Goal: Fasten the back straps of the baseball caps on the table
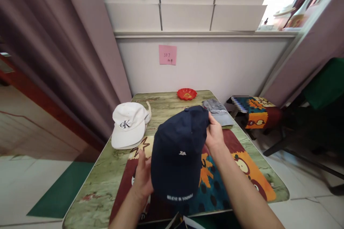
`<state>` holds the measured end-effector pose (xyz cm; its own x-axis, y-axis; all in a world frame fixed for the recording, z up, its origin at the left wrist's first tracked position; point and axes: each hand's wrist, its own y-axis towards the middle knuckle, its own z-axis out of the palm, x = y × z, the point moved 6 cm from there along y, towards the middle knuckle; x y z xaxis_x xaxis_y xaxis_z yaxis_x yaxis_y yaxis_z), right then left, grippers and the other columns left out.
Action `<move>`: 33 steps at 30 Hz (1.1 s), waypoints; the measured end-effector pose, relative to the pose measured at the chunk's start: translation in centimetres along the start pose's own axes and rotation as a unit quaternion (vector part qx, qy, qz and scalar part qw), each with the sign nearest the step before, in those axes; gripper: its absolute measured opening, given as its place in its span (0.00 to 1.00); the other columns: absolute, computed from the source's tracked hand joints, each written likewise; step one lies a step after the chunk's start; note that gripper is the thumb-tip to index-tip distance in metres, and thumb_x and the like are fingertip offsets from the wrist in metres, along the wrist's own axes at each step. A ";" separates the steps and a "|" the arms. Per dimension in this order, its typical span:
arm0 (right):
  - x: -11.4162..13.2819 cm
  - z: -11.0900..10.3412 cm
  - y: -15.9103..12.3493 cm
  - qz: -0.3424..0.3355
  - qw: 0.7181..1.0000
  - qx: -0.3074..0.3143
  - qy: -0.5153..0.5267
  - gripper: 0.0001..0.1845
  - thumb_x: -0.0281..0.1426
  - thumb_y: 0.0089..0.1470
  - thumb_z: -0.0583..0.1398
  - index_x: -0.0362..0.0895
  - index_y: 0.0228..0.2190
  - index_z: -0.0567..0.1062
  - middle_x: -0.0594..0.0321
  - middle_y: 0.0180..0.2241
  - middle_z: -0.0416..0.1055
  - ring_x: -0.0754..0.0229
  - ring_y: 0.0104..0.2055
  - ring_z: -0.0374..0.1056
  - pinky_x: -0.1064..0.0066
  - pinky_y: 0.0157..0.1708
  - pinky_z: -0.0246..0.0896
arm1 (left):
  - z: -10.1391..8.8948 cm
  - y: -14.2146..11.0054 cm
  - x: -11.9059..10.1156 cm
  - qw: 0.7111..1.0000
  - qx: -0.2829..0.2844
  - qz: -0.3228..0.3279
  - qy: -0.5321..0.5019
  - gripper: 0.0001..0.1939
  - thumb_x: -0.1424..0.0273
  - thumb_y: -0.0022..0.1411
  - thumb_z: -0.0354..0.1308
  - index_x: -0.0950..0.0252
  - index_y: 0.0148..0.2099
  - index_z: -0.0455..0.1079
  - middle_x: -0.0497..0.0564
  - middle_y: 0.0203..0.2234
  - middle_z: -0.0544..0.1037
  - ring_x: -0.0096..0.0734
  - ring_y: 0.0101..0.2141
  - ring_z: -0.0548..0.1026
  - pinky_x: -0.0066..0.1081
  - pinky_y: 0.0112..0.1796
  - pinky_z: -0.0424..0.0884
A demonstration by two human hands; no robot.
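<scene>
So, the navy cap [178, 150] is up over the table [94, 186], brim toward the person. The right hand [215, 134] has a narrow grip on the crown's edge, thumb and fingers pinching fabric. The left hand [143, 179] is by the brim's side, thumb spread wide off it; its fingertips are hidden, so can't tell how much they support. Looks light and soft, not fragile or slippery imo; the crown would probably squash, so I'd hold the stiffer brim or crown edge. White cap [129, 125] sits left, grey cap [215, 109] far right. Container-wise, there's a red dish [186, 94] near the back, yellowish in the middle, print or contents, can't tell.
</scene>
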<state>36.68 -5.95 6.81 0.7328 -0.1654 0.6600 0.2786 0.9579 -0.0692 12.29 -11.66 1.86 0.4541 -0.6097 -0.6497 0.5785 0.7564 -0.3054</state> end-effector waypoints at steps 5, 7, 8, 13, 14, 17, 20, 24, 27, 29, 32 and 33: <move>-3.4 -5.3 -0.2 0.022 0.998 -0.055 0.038 0.12 0.40 0.56 0.61 0.47 0.37 0.80 0.58 0.39 0.82 0.51 0.50 0.75 0.55 0.53 0.70 | -2.1 -0.9 3.0 0.987 -0.150 0.007 -0.059 0.18 0.67 0.47 0.73 0.62 0.43 0.78 0.55 0.39 0.84 0.49 0.47 0.80 0.43 0.51 0.74; -4.4 -6.5 -0.6 0.044 0.993 -0.074 0.081 0.15 0.38 0.60 0.56 0.46 0.42 0.79 0.58 0.41 0.81 0.54 0.50 0.75 0.57 0.55 0.69 | -1.0 -0.1 1.4 0.980 -0.186 0.041 -0.049 0.18 0.73 0.50 0.70 0.65 0.46 0.77 0.57 0.40 0.84 0.48 0.46 0.81 0.41 0.50 0.76; -4.7 -6.9 -0.9 0.055 0.990 -0.082 0.102 0.17 0.38 0.63 0.54 0.46 0.46 0.77 0.57 0.42 0.81 0.56 0.50 0.75 0.59 0.55 0.69 | -0.1 0.6 0.0 0.981 -0.182 0.061 -0.038 0.18 0.74 0.52 0.68 0.67 0.47 0.77 0.59 0.41 0.84 0.47 0.45 0.81 0.41 0.50 0.76; -6.4 -6.8 -2.5 0.144 0.980 -0.066 0.118 0.24 0.40 0.67 0.50 0.41 0.57 0.69 0.49 0.52 0.75 0.56 0.54 0.73 0.63 0.50 0.73 | 3.7 4.4 -11.6 0.972 -0.106 0.207 0.006 0.19 0.76 0.56 0.65 0.69 0.51 0.75 0.59 0.42 0.83 0.43 0.44 0.81 0.38 0.51 0.75; -6.7 -6.6 -2.8 0.162 0.978 -0.056 0.117 0.24 0.40 0.67 0.51 0.40 0.57 0.68 0.48 0.52 0.75 0.55 0.53 0.74 0.64 0.49 0.74 | 3.7 4.7 -14.4 0.962 -0.105 0.253 0.007 0.18 0.77 0.56 0.65 0.70 0.51 0.75 0.58 0.41 0.83 0.42 0.44 0.81 0.38 0.51 0.75; -7.2 -6.2 -3.3 0.188 0.973 -0.027 0.131 0.20 0.37 0.67 0.51 0.41 0.53 0.71 0.52 0.47 0.78 0.59 0.45 0.77 0.67 0.42 0.76 | 1.8 4.6 -20.8 0.931 -0.130 0.340 0.009 0.15 0.77 0.57 0.64 0.72 0.48 0.75 0.59 0.39 0.84 0.40 0.41 0.82 0.37 0.50 0.76; -7.5 -6.2 -3.2 0.189 0.972 -0.013 0.137 0.15 0.34 0.67 0.53 0.42 0.48 0.74 0.55 0.40 0.80 0.62 0.36 0.78 0.71 0.37 0.76 | -3.2 3.5 -22.7 0.915 -0.172 0.364 -0.003 0.13 0.79 0.59 0.62 0.72 0.47 0.76 0.57 0.37 0.84 0.34 0.35 0.82 0.34 0.46 0.78; -8.1 -6.4 -2.8 0.197 0.972 -0.022 0.126 0.12 0.33 0.65 0.55 0.41 0.45 0.76 0.57 0.37 0.80 0.63 0.33 0.77 0.73 0.33 0.75 | -12.2 1.4 -19.9 0.890 -0.346 0.296 -0.010 0.10 0.83 0.59 0.60 0.73 0.44 0.75 0.53 0.27 0.82 0.28 0.25 0.80 0.27 0.36 0.80; -8.6 -6.3 -2.5 0.205 0.971 -0.030 0.120 0.11 0.32 0.65 0.55 0.42 0.44 0.76 0.58 0.36 0.80 0.64 0.32 0.77 0.73 0.33 0.75 | -15.8 0.3 -17.8 0.873 -0.414 0.257 -0.007 0.12 0.84 0.57 0.62 0.71 0.44 0.75 0.49 0.24 0.81 0.26 0.22 0.78 0.25 0.30 0.79; -8.7 -6.2 -2.3 0.205 0.971 -0.031 0.119 0.11 0.31 0.64 0.56 0.43 0.43 0.76 0.59 0.36 0.80 0.64 0.31 0.76 0.74 0.32 0.75 | -16.5 0.1 -17.5 0.874 -0.416 0.252 0.002 0.15 0.85 0.55 0.64 0.69 0.45 0.75 0.49 0.25 0.81 0.26 0.21 0.78 0.25 0.27 0.78; -8.6 -6.0 -2.0 0.203 0.972 -0.022 0.120 0.10 0.31 0.63 0.57 0.43 0.43 0.76 0.59 0.36 0.80 0.64 0.31 0.76 0.74 0.32 0.75 | -16.7 -0.3 -17.6 0.869 -0.430 0.245 0.015 0.20 0.86 0.53 0.65 0.66 0.48 0.74 0.48 0.26 0.81 0.27 0.22 0.78 0.26 0.27 0.78; -8.4 -6.0 -2.0 0.202 0.972 -0.019 0.121 0.10 0.31 0.63 0.57 0.42 0.43 0.76 0.59 0.36 0.80 0.64 0.31 0.76 0.74 0.32 0.75 | -16.8 -0.4 -17.7 0.866 -0.437 0.242 0.018 0.21 0.86 0.54 0.64 0.66 0.49 0.74 0.48 0.26 0.81 0.27 0.22 0.78 0.26 0.27 0.78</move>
<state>33.71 -7.87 -3.12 0.9103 0.1676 0.3786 -0.0431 0.9478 -0.3160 -7.37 2.82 1.77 0.4701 -0.1752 -0.8651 -0.4138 0.8220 -0.3913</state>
